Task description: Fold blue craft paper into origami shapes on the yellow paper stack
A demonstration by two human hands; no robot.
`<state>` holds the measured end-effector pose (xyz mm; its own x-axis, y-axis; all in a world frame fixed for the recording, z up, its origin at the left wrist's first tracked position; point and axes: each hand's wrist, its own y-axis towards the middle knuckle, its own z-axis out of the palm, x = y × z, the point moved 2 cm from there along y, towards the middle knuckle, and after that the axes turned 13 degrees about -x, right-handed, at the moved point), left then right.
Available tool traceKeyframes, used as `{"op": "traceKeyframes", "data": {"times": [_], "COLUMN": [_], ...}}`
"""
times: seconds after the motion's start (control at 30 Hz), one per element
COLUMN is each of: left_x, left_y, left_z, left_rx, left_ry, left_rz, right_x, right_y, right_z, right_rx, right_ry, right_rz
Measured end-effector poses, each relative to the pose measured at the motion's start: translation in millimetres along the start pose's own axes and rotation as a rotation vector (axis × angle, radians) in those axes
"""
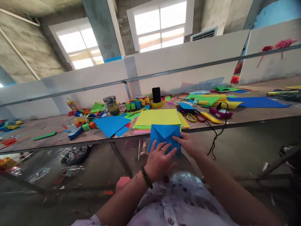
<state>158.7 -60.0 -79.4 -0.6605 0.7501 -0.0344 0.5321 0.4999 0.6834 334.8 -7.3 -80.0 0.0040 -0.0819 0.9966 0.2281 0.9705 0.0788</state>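
A folded blue paper (164, 131) with creased flaps is held at the table's front edge, over my lap. My left hand (160, 161), with a ring and a dark beaded bracelet, lies over its lower part with the fingers spread. At the paper's right edge, my right hand (188, 143) pinches it between thumb and fingers. Just behind it lies a stack of coloured sheets with a yellow sheet (158, 117) on top. Part of the paper's lower side is hidden by my left hand.
Blue sheets (113, 125) lie left of the stack, near a glass jar (111, 106). A phone (156, 95) stands behind it. Scissors (191, 117), a yellow-handled tool (211, 118) and a cabled purple device (221, 113) sit to the right.
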Motion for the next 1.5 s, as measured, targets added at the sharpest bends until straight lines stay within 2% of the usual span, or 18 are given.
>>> {"op": "traceKeyframes", "data": {"times": [0.07, 0.17, 0.23, 0.27, 0.33, 0.4, 0.47, 0.57, 0.7, 0.93, 1.1, 1.17, 1.23, 1.33, 1.4, 1.5], "left_x": [-10, -12, -10, -9, -8, -10, -13, -19, -23, -14, -5, 1, 9, 25, 35, 47], "left_y": [-9, -13, -10, -7, -2, 2, 4, 7, 10, 10, 21, 29, 36, 39, 38, 39], "left_z": [-31.1, -82.7, -102.4, -105.7, -100.3, -85.9, -73.1, -66.4, -68.6, -70.0, -74.1, -78.7, -82.5, -82.9, -79.6, -72.1], "left_rx": [-0.133, -0.413, -0.429, -0.384, -0.217, -0.015, 0.099, 0.092, 0.13, 0.018, 0.092, 0.011, -0.089, -0.194, -0.233, -0.263], "left_ry": [-0.051, -0.063, -0.176, -0.27, -0.522, -0.813, -1.055, -1.231, -1.242, -1.1, -1.043, -0.975, -0.958, -1.054, -1.132, -1.209], "left_rz": [-0.096, -0.354, -0.455, -0.479, -0.502, -0.554, -0.635, -0.735, -0.777, -0.682, -0.545, -0.519, -0.565, -0.724, -0.814, -0.876], "right_x": [13, 31, 40, 43, 48, 52, 57, 62, 65, 65, 72, 82, 94, 109, 113, 111], "right_y": [-22, -63, -87, -95, -107, -111, -112, -112, -115, -110, -96, -87, -76, -59, -47, -33], "right_z": [-7, -14, -17, -18, -20, -22, -23, -25, -24, -16, -4, 0, 0, -7, -13, -18], "right_rx": [0.102, 0.368, 0.492, 0.526, 0.561, 0.541, 0.497, 0.464, 0.471, 0.457, 0.535, 0.552, 0.581, 0.592, 0.527, 0.404], "right_ry": [-0.031, -0.144, -0.2, -0.215, -0.237, -0.263, -0.281, -0.287, -0.298, -0.305, -0.417, -0.465, -0.498, -0.512, -0.495, -0.449], "right_rz": [-0.002, -0.009, -0.033, -0.045, -0.067, -0.086, -0.077, -0.001, 0.04, -0.093, -0.208, -0.251, -0.245, -0.196, -0.177, -0.124]}}
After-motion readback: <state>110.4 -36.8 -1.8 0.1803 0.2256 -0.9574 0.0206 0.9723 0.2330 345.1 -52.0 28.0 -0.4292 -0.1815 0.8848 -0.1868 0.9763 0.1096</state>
